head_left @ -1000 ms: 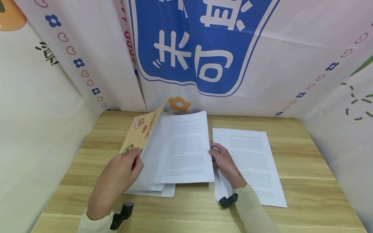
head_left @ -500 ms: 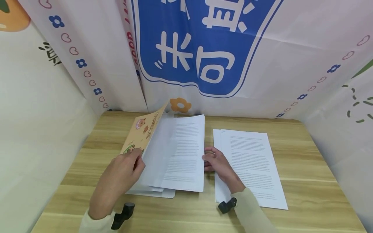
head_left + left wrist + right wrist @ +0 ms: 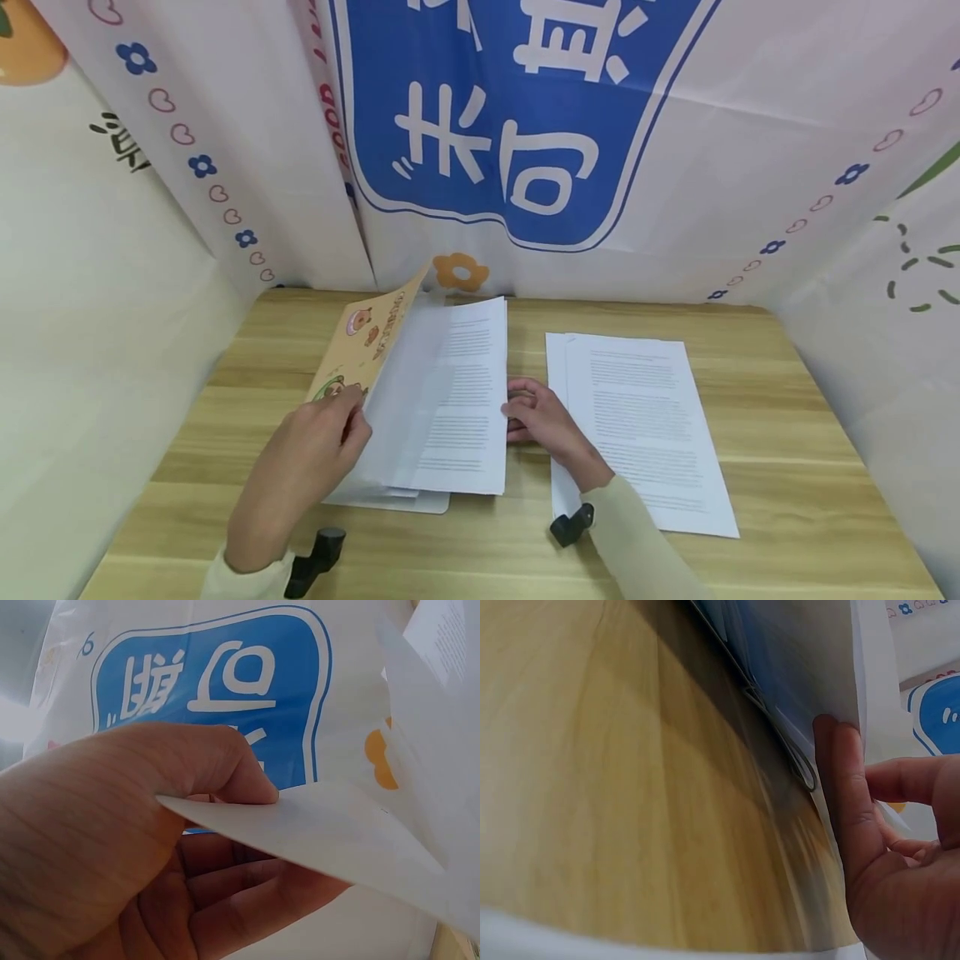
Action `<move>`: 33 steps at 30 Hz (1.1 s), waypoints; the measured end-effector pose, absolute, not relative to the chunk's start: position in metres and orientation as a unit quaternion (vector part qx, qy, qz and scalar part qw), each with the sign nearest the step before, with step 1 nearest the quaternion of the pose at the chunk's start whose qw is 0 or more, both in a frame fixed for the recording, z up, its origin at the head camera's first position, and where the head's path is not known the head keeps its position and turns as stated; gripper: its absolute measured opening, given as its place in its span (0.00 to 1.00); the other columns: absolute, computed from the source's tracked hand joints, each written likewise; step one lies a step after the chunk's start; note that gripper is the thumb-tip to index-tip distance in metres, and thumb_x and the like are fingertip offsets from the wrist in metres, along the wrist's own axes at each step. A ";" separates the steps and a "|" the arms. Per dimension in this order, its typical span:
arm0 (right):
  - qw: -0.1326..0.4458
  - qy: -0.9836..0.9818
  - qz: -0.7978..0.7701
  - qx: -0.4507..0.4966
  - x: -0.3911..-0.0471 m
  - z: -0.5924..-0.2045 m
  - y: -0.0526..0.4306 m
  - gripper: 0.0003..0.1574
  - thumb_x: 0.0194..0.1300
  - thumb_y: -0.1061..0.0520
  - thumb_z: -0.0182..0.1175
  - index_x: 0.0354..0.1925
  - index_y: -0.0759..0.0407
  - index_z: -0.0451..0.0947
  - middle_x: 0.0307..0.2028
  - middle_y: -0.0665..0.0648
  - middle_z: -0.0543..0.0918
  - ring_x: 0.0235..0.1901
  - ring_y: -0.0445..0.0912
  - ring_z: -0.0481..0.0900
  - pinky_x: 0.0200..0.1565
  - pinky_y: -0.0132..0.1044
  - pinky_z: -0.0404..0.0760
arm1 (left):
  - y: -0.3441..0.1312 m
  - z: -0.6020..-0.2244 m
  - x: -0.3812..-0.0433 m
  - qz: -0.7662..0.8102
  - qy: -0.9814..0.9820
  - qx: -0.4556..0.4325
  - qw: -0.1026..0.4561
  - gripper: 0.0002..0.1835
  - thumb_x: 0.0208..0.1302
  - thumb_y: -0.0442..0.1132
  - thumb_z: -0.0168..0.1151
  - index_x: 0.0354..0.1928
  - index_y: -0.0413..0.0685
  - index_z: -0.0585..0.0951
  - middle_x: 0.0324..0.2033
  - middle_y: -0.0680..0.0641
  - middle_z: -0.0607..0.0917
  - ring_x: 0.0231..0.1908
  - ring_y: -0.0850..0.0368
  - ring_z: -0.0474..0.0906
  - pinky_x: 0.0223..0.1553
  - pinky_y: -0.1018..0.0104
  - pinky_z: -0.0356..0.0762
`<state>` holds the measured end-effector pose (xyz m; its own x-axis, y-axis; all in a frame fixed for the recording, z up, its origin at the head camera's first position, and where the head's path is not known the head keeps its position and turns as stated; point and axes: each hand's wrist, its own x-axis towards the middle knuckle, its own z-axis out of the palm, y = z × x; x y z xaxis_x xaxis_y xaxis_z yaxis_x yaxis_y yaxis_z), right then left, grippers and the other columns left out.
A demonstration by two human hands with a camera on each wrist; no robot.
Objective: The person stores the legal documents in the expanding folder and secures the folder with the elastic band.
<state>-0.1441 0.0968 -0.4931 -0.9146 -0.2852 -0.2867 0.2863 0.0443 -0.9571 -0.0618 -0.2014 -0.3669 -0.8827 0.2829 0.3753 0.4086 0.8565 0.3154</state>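
In the head view, my left hand (image 3: pixel 307 454) holds up the tan cover of a folder (image 3: pixel 367 333) printed with cartoon animals. The left wrist view shows thumb and fingers pinching the white inner side of the cover (image 3: pixel 337 836). My right hand (image 3: pixel 551 429) pinches the right edge of a few printed sheets (image 3: pixel 468 408). Their left part lies behind a translucent sleeve (image 3: pixel 405 408) of the folder, and their right part sticks out past it. Seen from the right wrist, the fingers (image 3: pixel 849 780) grip the sheets' edge, above the wooden surface.
Another stack of printed papers (image 3: pixel 645 417) lies on the wooden table (image 3: pixel 787 433) to the right, partly under my right forearm. Behind the table hangs a white cloth with a blue sign print (image 3: pixel 495 125). Similar cloth walls stand on both sides.
My right hand has moved left with the printed sheets, and more of them is now behind the translucent sleeve. My left hand keeps the cover raised in about the same place.
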 end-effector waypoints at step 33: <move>0.238 0.645 -0.726 -0.026 -0.149 -0.497 0.059 0.26 0.70 0.68 0.60 0.64 0.69 0.66 0.41 0.64 0.87 0.29 0.49 0.87 0.34 0.41 0.87 | -0.200 -0.365 -0.062 -0.195 -0.953 -0.179 0.147 0.09 0.60 0.27 0.59 0.28 0.48 0.73 0.17 0.57 0.65 0.17 0.64 0.60 0.18 0.69 0.61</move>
<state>-0.1486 0.0587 -0.4973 -0.8854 -0.3791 -0.2690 0.3121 -0.0560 -0.9484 -0.0618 -0.2002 -0.3651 -0.8925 0.2847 0.3499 0.3991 0.8598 0.3185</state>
